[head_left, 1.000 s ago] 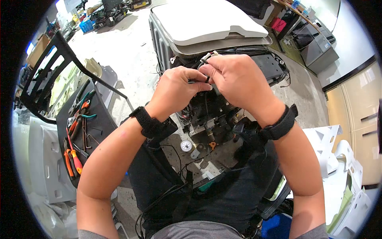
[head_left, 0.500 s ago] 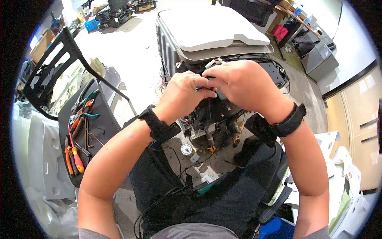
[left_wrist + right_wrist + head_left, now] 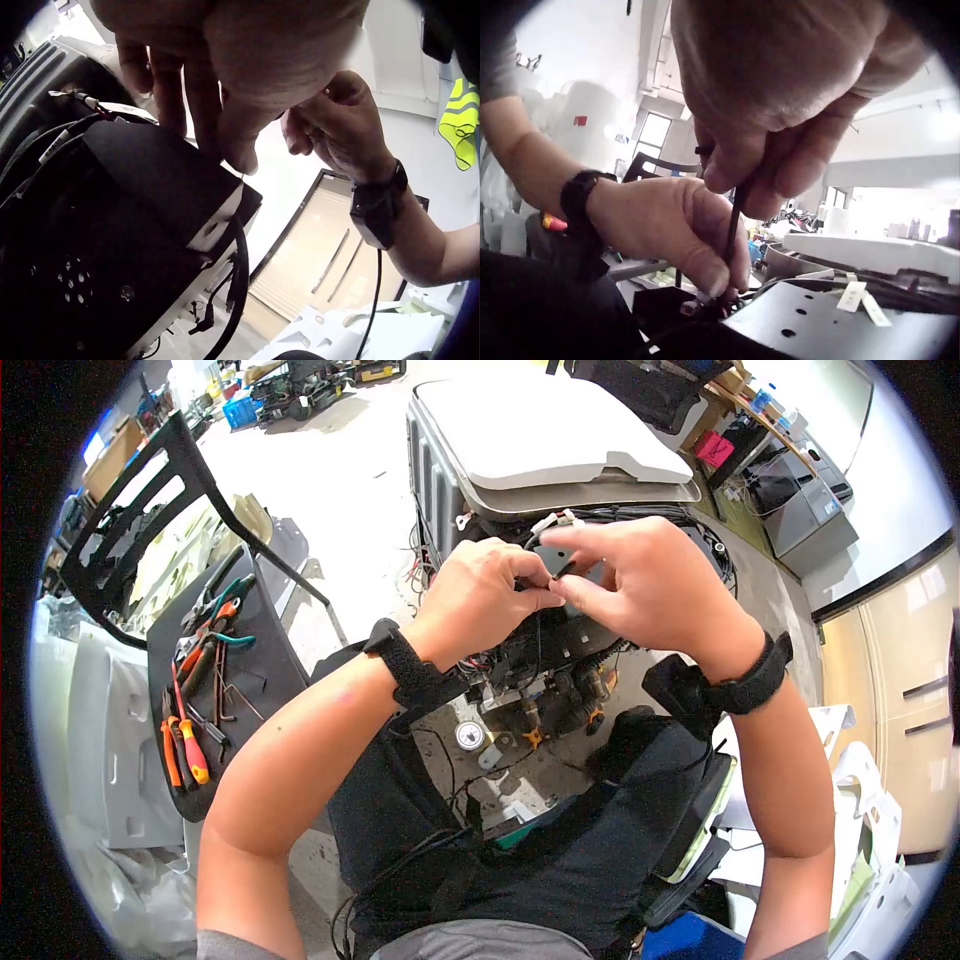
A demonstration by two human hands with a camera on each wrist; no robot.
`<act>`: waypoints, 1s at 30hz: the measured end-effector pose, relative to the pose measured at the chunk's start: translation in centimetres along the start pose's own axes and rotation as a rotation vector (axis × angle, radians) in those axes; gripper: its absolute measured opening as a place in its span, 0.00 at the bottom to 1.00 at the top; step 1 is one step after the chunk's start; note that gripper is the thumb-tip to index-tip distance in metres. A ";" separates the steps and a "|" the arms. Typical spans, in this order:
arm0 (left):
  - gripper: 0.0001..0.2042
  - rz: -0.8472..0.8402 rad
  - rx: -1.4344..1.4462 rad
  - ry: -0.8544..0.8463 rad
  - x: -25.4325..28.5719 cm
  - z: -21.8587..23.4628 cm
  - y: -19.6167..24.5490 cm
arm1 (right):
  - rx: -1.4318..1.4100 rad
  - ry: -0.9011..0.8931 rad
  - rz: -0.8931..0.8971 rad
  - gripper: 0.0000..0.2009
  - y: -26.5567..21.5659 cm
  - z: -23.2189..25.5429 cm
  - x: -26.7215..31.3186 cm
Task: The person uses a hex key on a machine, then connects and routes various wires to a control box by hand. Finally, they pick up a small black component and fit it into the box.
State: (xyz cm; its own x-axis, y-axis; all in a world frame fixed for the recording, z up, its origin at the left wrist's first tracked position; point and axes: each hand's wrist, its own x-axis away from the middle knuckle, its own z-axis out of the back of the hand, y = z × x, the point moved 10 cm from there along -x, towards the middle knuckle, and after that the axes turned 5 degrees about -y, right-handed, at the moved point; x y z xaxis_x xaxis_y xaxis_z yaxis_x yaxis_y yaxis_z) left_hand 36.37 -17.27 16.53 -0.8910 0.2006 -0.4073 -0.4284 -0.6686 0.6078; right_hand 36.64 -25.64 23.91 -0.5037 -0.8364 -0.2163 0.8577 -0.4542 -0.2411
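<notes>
Both hands meet above the front of a black machine housing with cables about it. My left hand pinches the lower part of a thin black strip, close over a small bundle of wires. The upper part of that strip runs between the thumb and fingers of my right hand; its short dark end sticks out beside the thumb. White-tagged cables lie just behind the fingers. Whether the strip is a cable tie, I cannot tell.
Pliers, a screwdriver and hex keys lie on the black chair seat at the left. A white lid tops the machine. Below stands a round white-faced part on the floor. White panels lean at the right.
The head view has shifted, so the machine sits slightly lower and further right. My right hand's fingers have spread a little from the left hand's fingertips. The left hand keeps its pinch.
</notes>
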 end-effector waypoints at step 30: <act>0.09 0.063 0.171 0.033 0.0 0.5 -0.4 | 0.354 0.099 -0.062 0.14 0.3 0.8 -0.2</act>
State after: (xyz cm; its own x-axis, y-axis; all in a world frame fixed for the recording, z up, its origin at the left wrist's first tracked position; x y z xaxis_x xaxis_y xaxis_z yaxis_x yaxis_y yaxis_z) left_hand 36.47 -16.67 16.58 -0.9125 0.1365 -0.3857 -0.3940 -0.5470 0.7386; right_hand 37.04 -25.84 24.65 -0.5487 -0.7780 -0.3061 0.7991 -0.5956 0.0814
